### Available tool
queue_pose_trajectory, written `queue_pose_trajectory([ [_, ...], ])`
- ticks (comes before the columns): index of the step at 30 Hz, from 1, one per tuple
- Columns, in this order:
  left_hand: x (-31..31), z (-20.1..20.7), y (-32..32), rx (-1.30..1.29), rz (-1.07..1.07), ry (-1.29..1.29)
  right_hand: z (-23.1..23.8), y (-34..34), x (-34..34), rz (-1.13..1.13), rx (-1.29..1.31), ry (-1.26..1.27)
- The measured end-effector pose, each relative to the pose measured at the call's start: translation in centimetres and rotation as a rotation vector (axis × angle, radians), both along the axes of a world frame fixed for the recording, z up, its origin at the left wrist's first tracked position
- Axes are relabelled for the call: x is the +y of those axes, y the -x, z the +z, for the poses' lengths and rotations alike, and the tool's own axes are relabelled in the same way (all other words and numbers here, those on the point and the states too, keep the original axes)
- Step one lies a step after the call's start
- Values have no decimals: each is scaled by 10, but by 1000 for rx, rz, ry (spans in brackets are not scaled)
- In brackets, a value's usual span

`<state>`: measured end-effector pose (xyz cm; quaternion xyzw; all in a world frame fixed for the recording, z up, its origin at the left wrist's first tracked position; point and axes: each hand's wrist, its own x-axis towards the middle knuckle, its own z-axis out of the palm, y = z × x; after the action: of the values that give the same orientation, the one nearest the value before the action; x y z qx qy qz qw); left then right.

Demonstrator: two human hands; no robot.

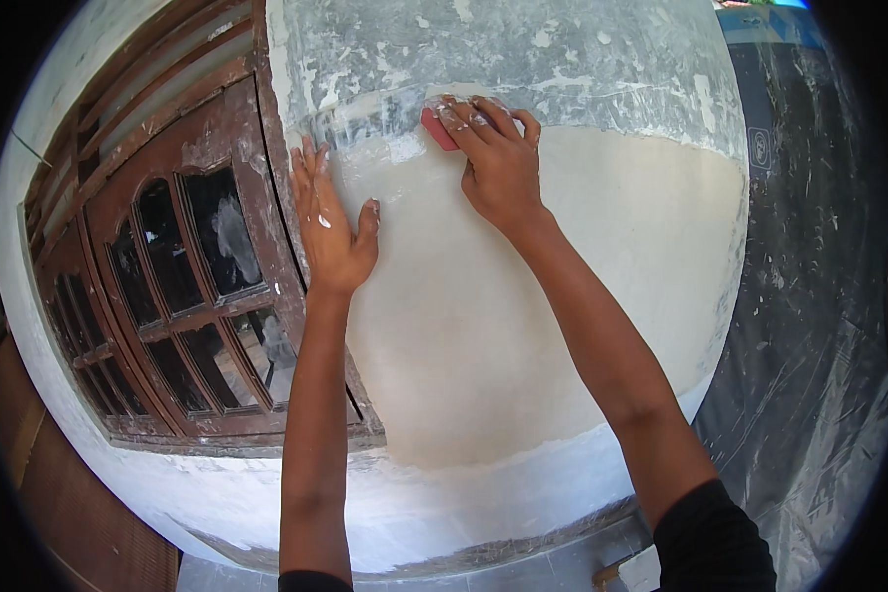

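Observation:
My right hand (499,158) is closed round a small red tool (440,129), pressed to the wall where cream plaster (464,326) meets rough grey surface (523,54). Fingers cover most of the tool, so whether it is a scraper or a block I cannot tell. White smears mark those fingers. Flat against the wall beside the window frame (284,212) lies my left hand (335,232), its fingers stretched upward and thumb apart. It holds nothing, and white paste spots its back and fingertips. A wet-looking pale patch (405,148) lies between the two hands.
At the left, a brown wooden window (173,266) with dark panes is set into the wall, splashed with white. A dark plastic sheet (789,227) hangs along the right side. Below the wall runs a tiled floor (533,572), with a pale object (641,570) near my right elbow.

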<state>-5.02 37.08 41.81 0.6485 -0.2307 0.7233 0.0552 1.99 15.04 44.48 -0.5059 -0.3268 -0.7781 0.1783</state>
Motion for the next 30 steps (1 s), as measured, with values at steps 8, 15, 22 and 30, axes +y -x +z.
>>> queue_pose_trajectory([
  [8, 5, -3, -1, -31, -13, -29, -39, -1, 0, -69, 77, 23],
  [15, 1, -5, -1, -19, -46, -39, 1, 3, -3, -59, 63, -19],
  [22, 11, -6, 2, -20, -100, -46, -38, 8, -1, -118, 139, 67],
  [30, 8, -4, 0, -35, -93, -59, -28, 0, 0, -93, 138, 30],
])
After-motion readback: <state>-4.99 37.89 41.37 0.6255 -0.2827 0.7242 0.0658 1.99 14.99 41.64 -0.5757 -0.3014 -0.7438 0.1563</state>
